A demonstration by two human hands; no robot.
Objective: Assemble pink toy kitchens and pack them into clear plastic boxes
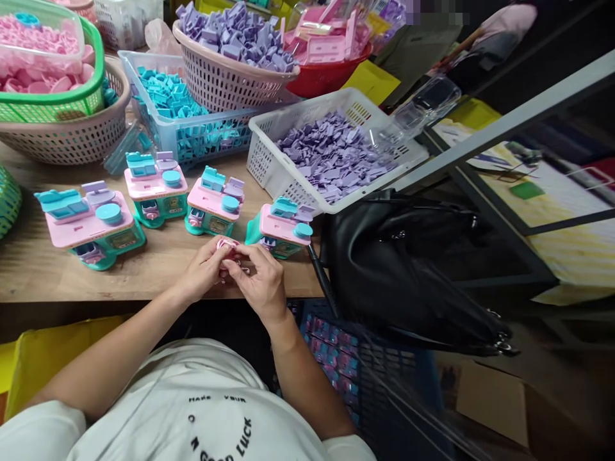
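Note:
My left hand [204,269] and my right hand [262,278] meet over the table's front edge, fingers closed on small pink plastic pieces [227,243]. The fingers cover most of these pieces, so their exact kind is hidden. Just beyond my hands stand toy kitchen counters with pink tops, teal bases and blue and purple parts: one at the far left [91,221], one behind it [156,186], one in the middle [214,202] and one beside my right hand [283,227].
Along the back stand a pink basket of purple parts [206,77], a blue crate of turquoise parts [144,109], a white crate of purple parts [269,163] and a green basket of pink parts [91,96]. A black bag [384,275] hangs at the table's right edge.

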